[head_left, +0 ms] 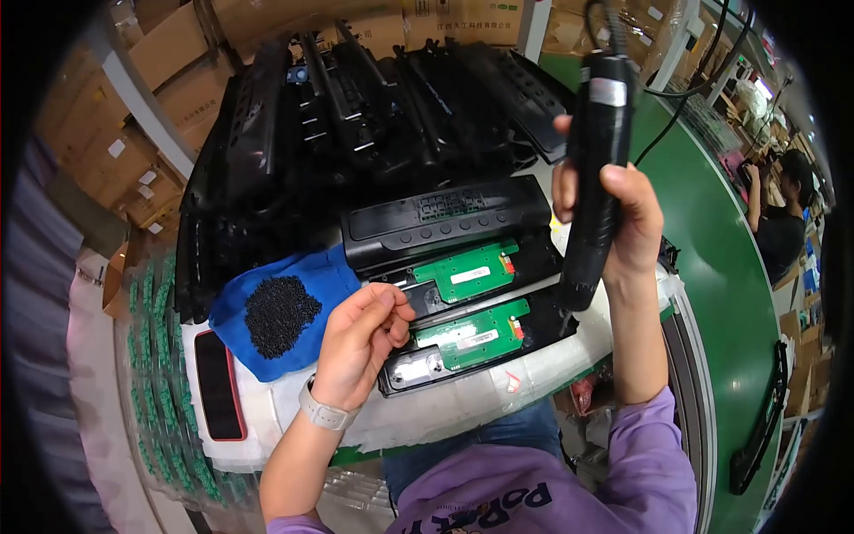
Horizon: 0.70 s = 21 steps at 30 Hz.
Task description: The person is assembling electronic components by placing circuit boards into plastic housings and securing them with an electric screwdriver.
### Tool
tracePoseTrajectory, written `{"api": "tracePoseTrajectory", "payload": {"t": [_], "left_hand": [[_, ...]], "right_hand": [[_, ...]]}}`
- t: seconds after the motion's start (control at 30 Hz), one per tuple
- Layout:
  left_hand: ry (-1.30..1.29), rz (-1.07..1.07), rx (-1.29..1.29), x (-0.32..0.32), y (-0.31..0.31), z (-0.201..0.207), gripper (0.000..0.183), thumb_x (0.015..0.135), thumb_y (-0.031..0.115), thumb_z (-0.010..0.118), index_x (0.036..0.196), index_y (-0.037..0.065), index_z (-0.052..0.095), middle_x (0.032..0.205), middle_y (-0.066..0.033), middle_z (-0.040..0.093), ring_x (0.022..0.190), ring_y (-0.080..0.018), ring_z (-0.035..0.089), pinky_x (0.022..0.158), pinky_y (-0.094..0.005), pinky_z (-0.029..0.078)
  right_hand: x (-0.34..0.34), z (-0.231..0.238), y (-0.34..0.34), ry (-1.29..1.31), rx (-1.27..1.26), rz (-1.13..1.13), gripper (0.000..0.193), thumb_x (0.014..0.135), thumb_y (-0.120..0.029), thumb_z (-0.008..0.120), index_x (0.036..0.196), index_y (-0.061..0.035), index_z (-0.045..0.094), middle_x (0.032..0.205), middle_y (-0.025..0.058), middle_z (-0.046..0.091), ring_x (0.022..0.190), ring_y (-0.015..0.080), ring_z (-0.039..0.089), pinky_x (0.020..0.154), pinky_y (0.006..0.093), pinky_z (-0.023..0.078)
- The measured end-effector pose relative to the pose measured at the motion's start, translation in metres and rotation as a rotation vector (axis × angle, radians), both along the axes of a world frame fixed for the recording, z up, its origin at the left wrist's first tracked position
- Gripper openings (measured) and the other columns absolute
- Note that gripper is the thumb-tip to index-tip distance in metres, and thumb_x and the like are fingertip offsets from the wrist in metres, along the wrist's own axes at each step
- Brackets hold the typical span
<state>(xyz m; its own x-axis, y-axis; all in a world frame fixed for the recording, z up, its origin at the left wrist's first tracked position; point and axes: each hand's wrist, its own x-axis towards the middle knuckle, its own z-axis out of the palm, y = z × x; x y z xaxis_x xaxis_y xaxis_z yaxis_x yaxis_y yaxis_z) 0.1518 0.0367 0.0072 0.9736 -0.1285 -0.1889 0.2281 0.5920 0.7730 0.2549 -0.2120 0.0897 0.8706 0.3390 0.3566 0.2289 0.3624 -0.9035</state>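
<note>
My right hand (636,214) is wrapped round a black electric screwdriver (594,160), held upright with its tip down near the right end of the nearest black housing (391,384). A green circuit board (476,338) sits in that housing. Just beyond lies a second housing with another green circuit board (464,274). My left hand (363,334) is closed in a pinch by the housings' left ends; whatever its fingertips hold is hidden. To its left, a pile of small black screws (280,316) rests on a blue cloth (331,267).
A black cover with buttons (445,218) lies behind the boards. Many black housings (382,116) are heaped farther back. A red-edged phone (219,387) lies front left, beside plastic trays of green boards (165,383). The screwdriver's cable rises overhead. A person (783,218) works far right.
</note>
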Motion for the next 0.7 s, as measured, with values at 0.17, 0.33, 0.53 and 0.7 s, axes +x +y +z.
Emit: {"api": "tracePoseTrajectory", "payload": {"t": [0.17,0.33,0.53,0.7], "left_hand": [[-0.007,0.03,0.024,-0.001,0.001,0.003,0.012,0.092,0.012,0.05,0.094,0.001,0.055,0.081,-0.0055,0.058,0.066,-0.0091,0.049,0.062,-0.0224,0.041],[-0.022,0.025,0.053,-0.004,0.001,0.006,0.013,0.093,0.013,0.05,0.093,0.001,0.055,0.081,-0.0054,0.058,0.066,-0.0092,0.048,0.062,-0.0228,0.042],[-0.023,0.017,0.036,-0.004,-0.002,0.002,0.013,0.093,0.012,0.049,0.094,0.0,0.054,0.082,-0.006,0.058,0.066,-0.0093,0.048,0.062,-0.0226,0.041],[-0.007,0.012,0.072,-0.004,-0.009,0.001,0.012,0.092,0.012,0.05,0.094,0.0,0.054,0.082,-0.0066,0.058,0.065,-0.0095,0.048,0.061,-0.0226,0.041]], "right_hand": [[0.008,0.014,-0.014,-0.151,0.295,-0.053,0.064,0.079,-0.029,0.052,0.131,0.0051,0.035,0.073,0.0097,0.048,0.066,0.0174,0.042,0.058,0.0265,0.038],[-0.007,-0.001,-0.047,-0.092,0.255,-0.249,0.058,0.082,-0.026,0.052,0.128,0.0062,0.038,0.069,0.0099,0.049,0.062,0.0175,0.045,0.057,0.0267,0.039],[-0.025,-0.044,-0.098,0.171,0.047,-0.495,0.051,0.082,-0.022,0.057,0.122,0.0052,0.042,0.065,0.0079,0.052,0.055,0.0149,0.05,0.051,0.0231,0.042],[-0.029,-0.068,-0.119,0.239,0.145,-0.552,0.047,0.08,-0.017,0.059,0.119,0.0043,0.044,0.064,0.0069,0.053,0.054,0.014,0.05,0.049,0.0233,0.041]]}}
